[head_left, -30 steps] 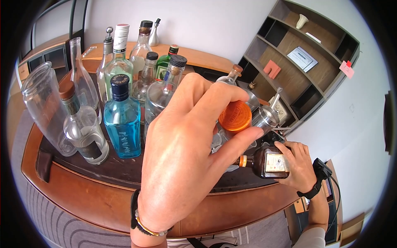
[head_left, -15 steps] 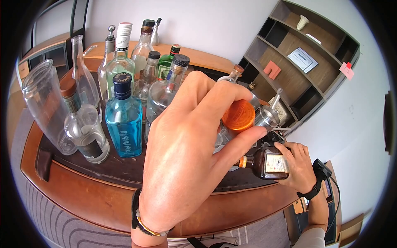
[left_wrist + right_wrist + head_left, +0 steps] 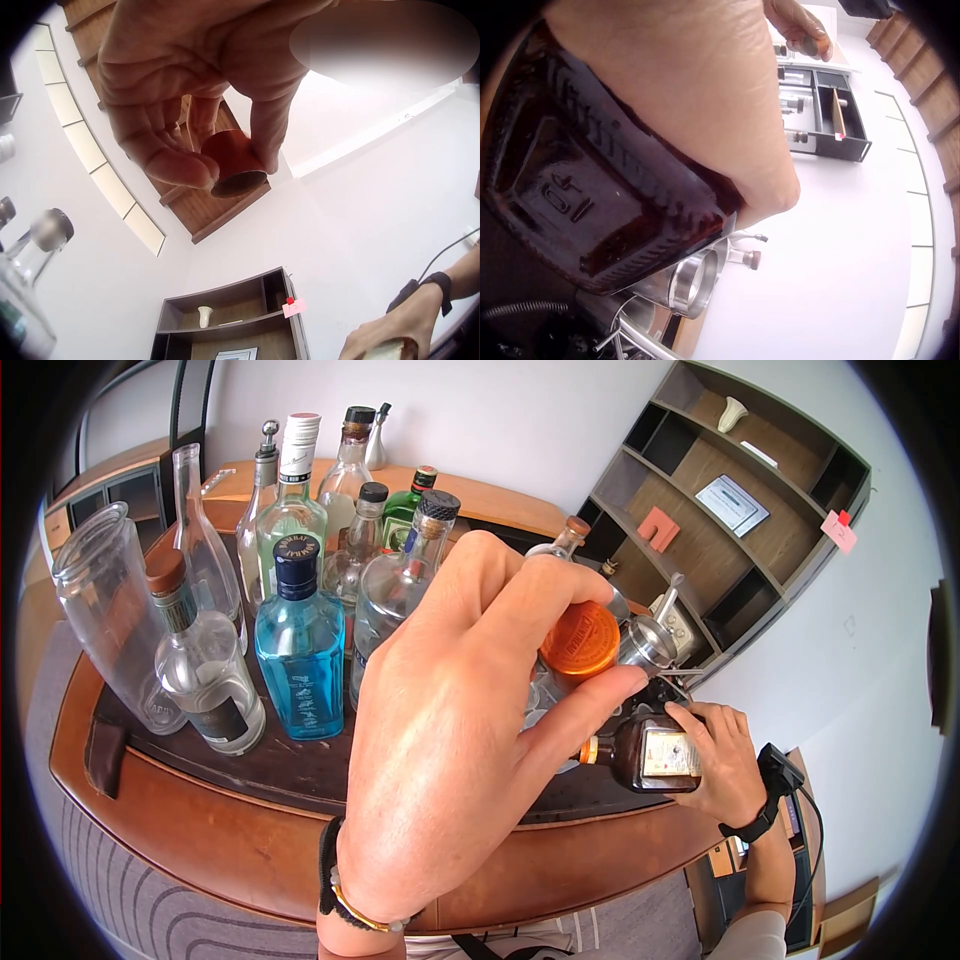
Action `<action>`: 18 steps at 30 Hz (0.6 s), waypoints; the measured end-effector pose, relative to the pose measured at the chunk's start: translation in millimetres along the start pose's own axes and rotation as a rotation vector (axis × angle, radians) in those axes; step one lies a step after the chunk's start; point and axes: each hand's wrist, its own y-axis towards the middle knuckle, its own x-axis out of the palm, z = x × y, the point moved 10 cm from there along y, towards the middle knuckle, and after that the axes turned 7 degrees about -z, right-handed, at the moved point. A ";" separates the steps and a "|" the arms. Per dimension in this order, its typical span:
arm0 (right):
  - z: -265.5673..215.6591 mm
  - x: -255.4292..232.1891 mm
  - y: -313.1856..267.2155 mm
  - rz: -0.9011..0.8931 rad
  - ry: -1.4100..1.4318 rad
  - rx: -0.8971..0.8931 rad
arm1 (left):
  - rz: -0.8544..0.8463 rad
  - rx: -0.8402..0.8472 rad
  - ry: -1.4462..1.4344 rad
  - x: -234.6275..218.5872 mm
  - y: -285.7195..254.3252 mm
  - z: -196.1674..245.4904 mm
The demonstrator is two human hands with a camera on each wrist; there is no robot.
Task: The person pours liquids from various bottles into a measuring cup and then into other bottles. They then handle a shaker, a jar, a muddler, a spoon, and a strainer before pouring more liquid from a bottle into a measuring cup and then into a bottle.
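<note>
My left hand (image 3: 450, 730) pinches an orange cap (image 3: 580, 640) between thumb and fingers, held up close to the head camera. In the left wrist view the cap (image 3: 234, 163) hangs between the fingertips, its hollow end downward. My right hand (image 3: 725, 765) grips a dark brown bottle (image 3: 628, 754) lying on its side, neck pointing left toward the left hand. An orange band rings its neck, and a pale label (image 3: 668, 754) faces the head camera. The right wrist view has the bottle's dark base (image 3: 577, 195) up close under the right hand (image 3: 697, 90).
Left of the hands stand several bottles, among them a blue bottle (image 3: 300, 660), a clear one with a brown stopper (image 3: 205, 680) and a tall glass vessel (image 3: 110, 610). Behind the hands is a metal cup (image 3: 650, 644). The table has a brown leather edge (image 3: 240, 850).
The left hand and its cap have shifted slightly right in the head view, and the cap has tilted a little. The right hand and brown bottle have barely moved.
</note>
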 end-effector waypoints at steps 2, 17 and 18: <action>0.5 -0.4 -0.7 0.002 0.009 0.005 | 0.007 0.007 -0.006 -0.4 -0.1 -0.3; 46.5 94.7 -69.4 0.213 1.205 0.276 | -0.140 -0.089 0.055 24.3 0.1 1.8; 45.3 99.5 -70.7 0.233 1.302 0.270 | -0.148 -0.063 0.027 31.7 0.1 2.9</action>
